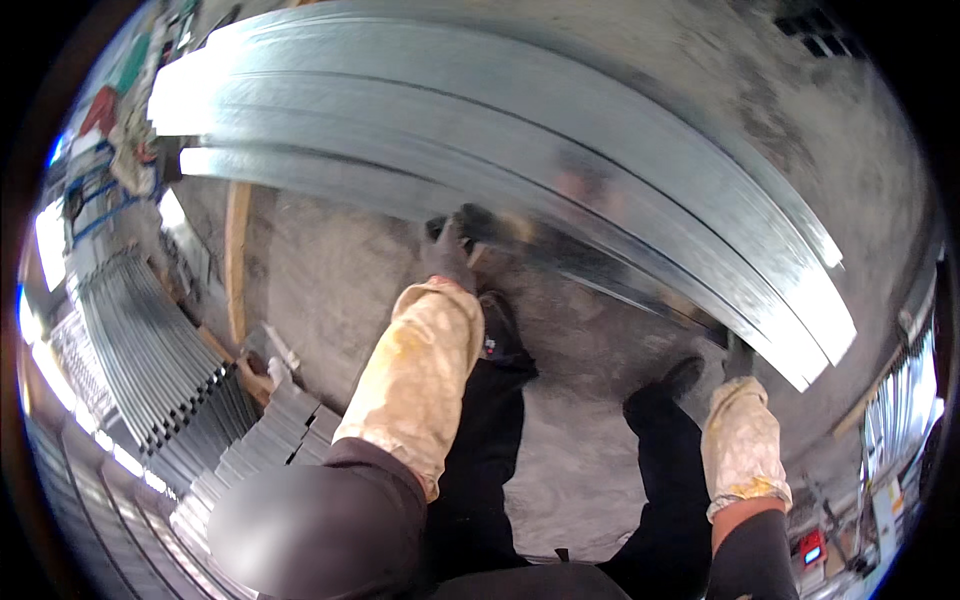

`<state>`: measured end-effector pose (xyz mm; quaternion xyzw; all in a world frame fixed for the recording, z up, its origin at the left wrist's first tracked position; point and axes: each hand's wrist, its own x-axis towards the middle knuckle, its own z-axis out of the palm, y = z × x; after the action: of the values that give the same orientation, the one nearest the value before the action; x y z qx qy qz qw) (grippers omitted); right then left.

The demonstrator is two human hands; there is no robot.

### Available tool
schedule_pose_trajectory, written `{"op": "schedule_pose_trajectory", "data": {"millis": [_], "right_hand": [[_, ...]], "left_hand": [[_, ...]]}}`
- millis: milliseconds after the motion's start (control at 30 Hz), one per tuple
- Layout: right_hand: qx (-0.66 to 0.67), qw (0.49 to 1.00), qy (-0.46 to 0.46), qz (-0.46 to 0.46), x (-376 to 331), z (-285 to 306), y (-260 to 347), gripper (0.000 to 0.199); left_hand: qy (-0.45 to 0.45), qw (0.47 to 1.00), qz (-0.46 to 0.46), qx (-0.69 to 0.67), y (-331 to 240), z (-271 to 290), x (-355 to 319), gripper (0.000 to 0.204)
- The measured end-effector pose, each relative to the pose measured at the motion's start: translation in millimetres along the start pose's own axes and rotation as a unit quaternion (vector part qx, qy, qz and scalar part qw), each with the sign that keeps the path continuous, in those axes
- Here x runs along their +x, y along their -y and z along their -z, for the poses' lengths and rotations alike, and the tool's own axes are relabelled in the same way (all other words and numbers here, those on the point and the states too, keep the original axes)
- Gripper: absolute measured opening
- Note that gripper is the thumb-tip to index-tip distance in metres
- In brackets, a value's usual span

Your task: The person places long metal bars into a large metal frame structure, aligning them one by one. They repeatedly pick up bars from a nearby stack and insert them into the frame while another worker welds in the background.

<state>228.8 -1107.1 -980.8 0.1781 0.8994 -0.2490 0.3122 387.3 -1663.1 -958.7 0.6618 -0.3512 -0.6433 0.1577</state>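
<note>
Long shiny galvanized metal profiles [400,115] lie side by side in a stack, bending across the upper part of the view. My left hand [455,250], in a dark glove, is at the near edge of the stack, its fingers curled over the nearest metal profile [310,172]. Toward the right end, my right hand [738,360], also gloved, meets the near edge from below. Its fingers are hidden by the metal. Between my hands, the side below the edge is dark and blurred. Pale stained sleeve covers wrap both forearms.
My legs and dark shoes [682,378] stand close to the stack on the concrete floor. A wooden batten [237,250] lies at left. Further left are bundled ribbed profiles [150,340] and stacked grey profiles [270,425]. More metal pieces [895,410] and a red device [812,548] are at right.
</note>
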Motion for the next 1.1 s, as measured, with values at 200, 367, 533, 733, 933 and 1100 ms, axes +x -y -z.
{"op": "schedule_pose_trajectory", "data": {"millis": [200, 367, 533, 733, 933, 1100], "right_hand": [[-0.002, 1.0, -0.009, -0.019, 8.7, 6.0, -9.3, 0.062], [0.003, 1.0, -0.022, -0.02, 6.1, 9.8, -15.9, 0.062], [0.022, 1.0, -0.016, -0.013, 7.9, -4.9, -27.4, 0.062], [0.033, 0.999, -0.021, 0.005, 10.4, -13.6, -29.8, 0.062], [0.043, 0.998, -0.033, 0.01, 6.4, -1.9, -31.6, 0.062], [0.05, 0.998, -0.049, 0.01, 7.0, 5.6, -41.5, 0.062]], "left_hand": [[0.017, 0.997, -0.078, -0.006, -17.5, -6.0, 8.8, 0.071], [-0.036, 0.998, -0.057, -0.012, -15.1, -1.8, 86.6, 0.072], [0.052, 0.994, -0.033, -0.093, -41.4, 22.0, 169.4, 0.095], [0.066, 0.975, -0.126, -0.169, -38.4, 18.3, 204.4, 0.085], [0.033, 0.945, -0.193, -0.262, -26.1, 1.5, 186.3, 0.103], [-0.039, 0.978, -0.124, -0.164, -45.4, 16.3, 171.2, 0.095]]}}
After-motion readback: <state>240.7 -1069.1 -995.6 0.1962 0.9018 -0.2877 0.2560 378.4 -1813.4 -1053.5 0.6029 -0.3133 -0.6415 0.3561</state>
